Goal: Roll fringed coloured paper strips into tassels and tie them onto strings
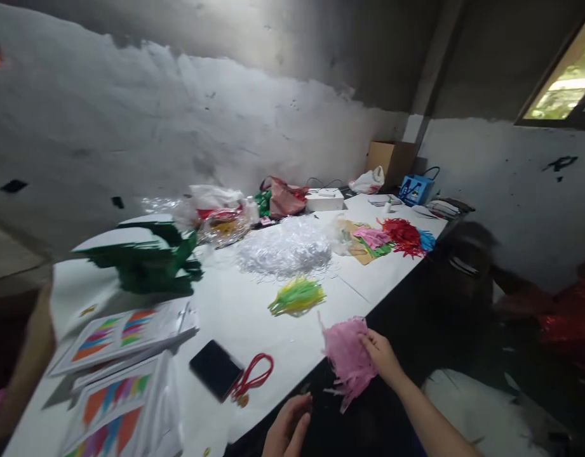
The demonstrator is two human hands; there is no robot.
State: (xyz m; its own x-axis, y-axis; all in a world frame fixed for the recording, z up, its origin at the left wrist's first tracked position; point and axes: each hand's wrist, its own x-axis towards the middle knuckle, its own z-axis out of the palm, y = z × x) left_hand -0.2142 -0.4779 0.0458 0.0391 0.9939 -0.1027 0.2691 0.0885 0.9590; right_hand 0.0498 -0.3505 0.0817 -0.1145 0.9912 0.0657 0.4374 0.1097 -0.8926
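Note:
My right hand (378, 352) pinches a pink fringed bundle of thin strips (348, 355) between thumb and fingers. The bundle hangs over the table's front edge, its loose strips drooping. Lower down, my left hand (289, 426) is apart from the bundle, with its fingers curled in toward the thumb; whether a small thing is between them is hidden. On the white table (235, 292), just beyond the pink bundle, lies a green and yellow strip bundle (298, 296). A black phone (216, 369) with a red cord (254, 376) rests left of my hands.
Clear shiny strips (285, 247) are heaped mid-table. Red strip bundles (403, 236) lie at right. Dark green cut pieces (154, 257) and printed packets (125, 406) are at left. Plastic bags (223, 219) and a cardboard box (391, 162) stand by the wall.

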